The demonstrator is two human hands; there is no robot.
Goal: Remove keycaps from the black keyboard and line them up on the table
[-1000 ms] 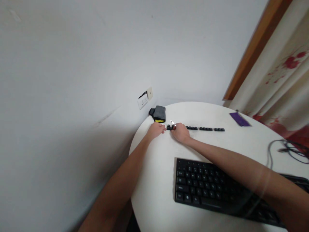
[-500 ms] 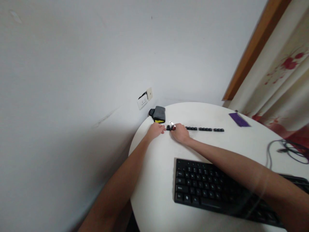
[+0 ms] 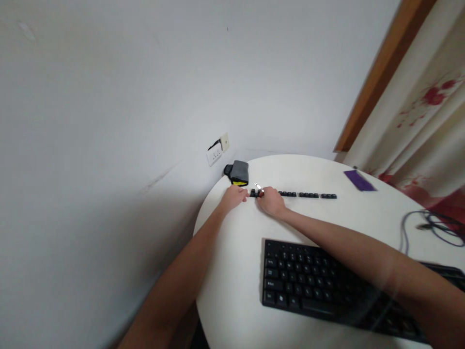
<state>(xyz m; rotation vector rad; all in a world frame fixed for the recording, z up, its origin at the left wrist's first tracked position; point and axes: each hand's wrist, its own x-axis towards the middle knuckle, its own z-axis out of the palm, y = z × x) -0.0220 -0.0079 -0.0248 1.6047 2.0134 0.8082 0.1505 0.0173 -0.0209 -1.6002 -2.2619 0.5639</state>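
Observation:
A row of small black keycaps [image 3: 308, 195] runs across the far part of the white round table. My left hand [image 3: 233, 196] rests at the row's left end, fingers bent together; whether a keycap is between them is too small to see. Just to its right, my right hand [image 3: 271, 200] is closed over part of the row, hiding some keycaps. A small silver metal tool [image 3: 258, 187] sticks out at its fingertips, slanting up and left. A few keycaps [image 3: 253, 193] show between the two hands.
A black keyboard [image 3: 301, 276], some keys off its top row, lies under my right forearm. Behind my left hand sits a grey pouch [image 3: 240, 172] with a yellow edge. A purple cloth [image 3: 359, 180] and a coiled cable [image 3: 441, 225] lie right. The wall [image 3: 163, 121] borders the table.
The view has shifted very slightly. Both hands, the silver tool and the keycaps keep their places.

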